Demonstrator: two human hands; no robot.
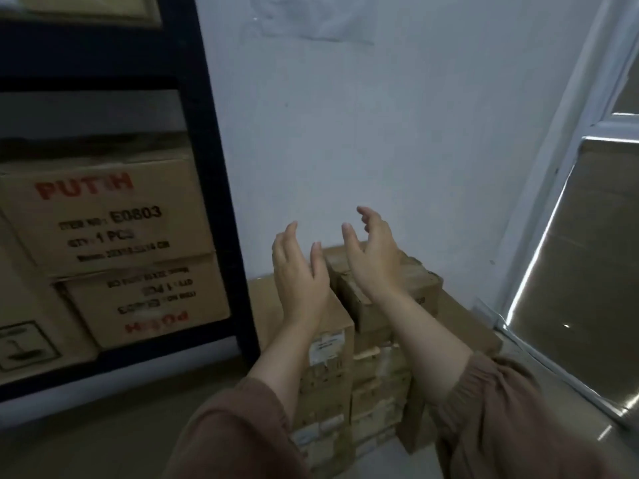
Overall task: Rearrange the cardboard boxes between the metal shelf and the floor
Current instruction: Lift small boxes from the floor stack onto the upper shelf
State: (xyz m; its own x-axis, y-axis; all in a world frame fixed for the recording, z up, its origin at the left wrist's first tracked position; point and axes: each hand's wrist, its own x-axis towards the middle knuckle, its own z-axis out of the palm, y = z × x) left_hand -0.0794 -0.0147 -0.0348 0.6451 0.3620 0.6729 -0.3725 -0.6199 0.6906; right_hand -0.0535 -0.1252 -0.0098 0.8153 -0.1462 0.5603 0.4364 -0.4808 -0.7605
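A stack of cardboard boxes (pixel 328 368) stands on the floor against the white wall, right of the dark metal shelf (pixel 221 209). On top of the stack lies a small brown box (pixel 390 299). My left hand (pixel 299 274) and my right hand (pixel 375 254) hover above the stack, palms facing each other, fingers straight and relaxed, holding nothing. On the shelf sits a box printed "E0803" (pixel 107 216) on top of an upside-down box (pixel 148 299).
A larger box (pixel 31 344) fills the shelf's lower left. A glass door or window with a white frame (pixel 553 188) stands at the right. Grey floor (pixel 103 440) lies in front of the shelf. A plastic sheet (pixel 311 19) is taped to the wall.
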